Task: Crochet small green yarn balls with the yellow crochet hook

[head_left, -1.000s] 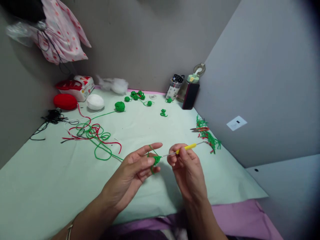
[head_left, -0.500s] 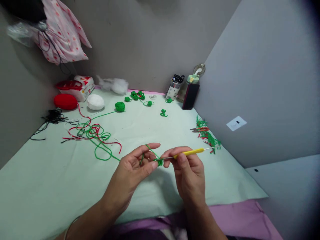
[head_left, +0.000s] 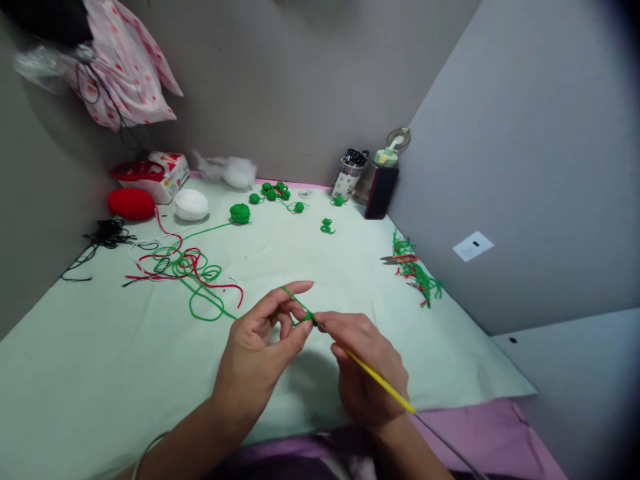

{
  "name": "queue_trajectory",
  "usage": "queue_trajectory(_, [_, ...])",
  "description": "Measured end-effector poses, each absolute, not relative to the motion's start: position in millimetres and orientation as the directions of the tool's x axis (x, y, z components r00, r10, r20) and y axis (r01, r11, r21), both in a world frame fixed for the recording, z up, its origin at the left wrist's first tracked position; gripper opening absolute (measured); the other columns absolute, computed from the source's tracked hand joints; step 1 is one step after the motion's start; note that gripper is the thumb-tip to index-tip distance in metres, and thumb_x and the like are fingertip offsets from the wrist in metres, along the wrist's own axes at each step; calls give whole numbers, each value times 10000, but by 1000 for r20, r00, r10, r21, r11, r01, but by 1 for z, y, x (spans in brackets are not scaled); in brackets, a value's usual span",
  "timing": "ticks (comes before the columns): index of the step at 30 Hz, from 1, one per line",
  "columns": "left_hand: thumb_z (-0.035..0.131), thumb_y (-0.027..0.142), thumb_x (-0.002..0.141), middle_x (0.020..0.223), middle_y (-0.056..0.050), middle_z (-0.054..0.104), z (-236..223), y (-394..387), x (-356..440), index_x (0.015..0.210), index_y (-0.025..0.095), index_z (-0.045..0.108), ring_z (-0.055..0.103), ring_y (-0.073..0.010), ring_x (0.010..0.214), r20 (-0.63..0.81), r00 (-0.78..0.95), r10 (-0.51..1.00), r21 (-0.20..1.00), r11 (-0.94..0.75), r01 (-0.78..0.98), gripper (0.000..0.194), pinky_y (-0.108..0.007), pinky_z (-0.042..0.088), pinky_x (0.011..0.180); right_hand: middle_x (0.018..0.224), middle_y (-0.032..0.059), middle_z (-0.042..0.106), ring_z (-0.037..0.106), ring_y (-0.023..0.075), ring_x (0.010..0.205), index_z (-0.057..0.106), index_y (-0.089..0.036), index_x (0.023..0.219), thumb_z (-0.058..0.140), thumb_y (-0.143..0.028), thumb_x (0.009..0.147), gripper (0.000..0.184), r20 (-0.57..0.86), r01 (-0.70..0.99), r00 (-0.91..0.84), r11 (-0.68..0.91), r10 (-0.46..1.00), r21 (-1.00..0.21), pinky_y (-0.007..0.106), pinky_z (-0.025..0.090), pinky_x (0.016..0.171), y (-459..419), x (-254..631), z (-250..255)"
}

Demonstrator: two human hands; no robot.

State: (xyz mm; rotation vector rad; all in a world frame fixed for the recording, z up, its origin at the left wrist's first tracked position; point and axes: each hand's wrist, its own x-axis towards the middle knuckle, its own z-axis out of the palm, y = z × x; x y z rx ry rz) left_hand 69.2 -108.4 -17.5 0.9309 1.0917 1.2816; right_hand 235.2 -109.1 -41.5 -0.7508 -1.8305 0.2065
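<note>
My left hand (head_left: 260,347) pinches a small green crochet piece (head_left: 309,318) between thumb and fingers, and a strand of green yarn (head_left: 295,300) runs up over its stretched forefinger. My right hand (head_left: 367,370) grips a yellow-handled crochet hook (head_left: 383,385). The hook's tip meets the green piece, and its handle points back toward me, down and to the right. Both hands hover over the pale green table cover (head_left: 75,373).
Tangled green and red yarn (head_left: 187,270) lies left of the hands, leading to a green yarn ball (head_left: 240,213). At the back are a red ball (head_left: 131,203), a white ball (head_left: 191,204), small green pieces (head_left: 275,192) and a pen cup (head_left: 349,175). Scissors (head_left: 399,259) and yarn scraps (head_left: 423,280) lie right.
My right hand has swung the hook round: the handle pointed away to the right before and now points back toward me. Both hands have shifted slightly left and nearer.
</note>
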Motion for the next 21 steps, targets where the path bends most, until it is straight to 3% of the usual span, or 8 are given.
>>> queue_trajectory(2, [887,242,806,844,31,651,-18,-109,71,1134,342,833,498,-116,705,-119,-18,993,942,107,-317,347,-226,452,711,1138,85,802,786,230,983,637,-306,1434,610,-134,1017,453,779,490,-261,774,570,-401,375,674,792,-110,236,-43])
queue_trajectory(5, [927,320,770,854,14,658,-19,-106,69,1187,301,827,519,-117,734,-217,158,963,826,267,-496,429,-229,463,739,1133,66,788,774,247,1018,683,-350,1399,677,-114,973,487,792,551,-286,769,539,-324,380,670,816,-110,237,-44])
queue_trajectory(6, [931,330,766,835,16,646,-19,-105,67,1194,280,827,497,-104,702,-252,229,940,769,339,-542,443,-238,473,765,1115,64,786,770,247,1003,709,-345,1364,668,-115,978,451,798,520,-244,769,552,-373,384,667,803,-110,236,-44])
queue_trajectory(9, [923,293,778,751,54,576,-19,-101,62,1147,238,846,368,-54,583,-300,317,900,668,436,-603,381,-291,501,884,968,54,771,735,213,847,774,-298,1199,594,-142,1029,292,709,253,5,685,705,-683,373,633,718,-106,234,-41])
queue_trajectory(11, [916,275,783,759,54,579,-19,-99,62,1122,250,852,429,-64,615,-277,278,920,693,391,-606,346,-303,493,919,877,33,741,693,180,725,785,-276,1090,575,-189,1053,230,586,19,85,586,806,-810,347,603,655,-101,231,-38])
queue_trajectory(13, [911,278,787,815,26,629,-20,-100,64,1117,275,852,555,-116,758,-222,234,947,756,318,-572,335,-285,480,895,887,29,741,697,169,727,789,-269,1039,590,-223,1056,205,523,-92,69,527,850,-845,326,598,649,-98,228,-36])
queue_trajectory(16, [891,286,815,881,5,673,-23,-103,69,1121,305,849,598,-155,893,-154,202,967,826,238,-511,309,-268,465,872,976,43,787,738,195,898,799,-273,1066,617,-193,1041,200,574,-2,16,574,819,-819,339,622,764,-98,225,-36])
queue_trajectory(21, [917,307,791,846,16,667,-22,-104,74,1154,291,843,555,-123,808,-227,144,963,808,269,-525,370,-237,453,790,1070,50,798,744,201,941,780,-305,1207,632,-82,1000,338,709,304,-64,690,702,-656,341,627,781,-107,227,-43])
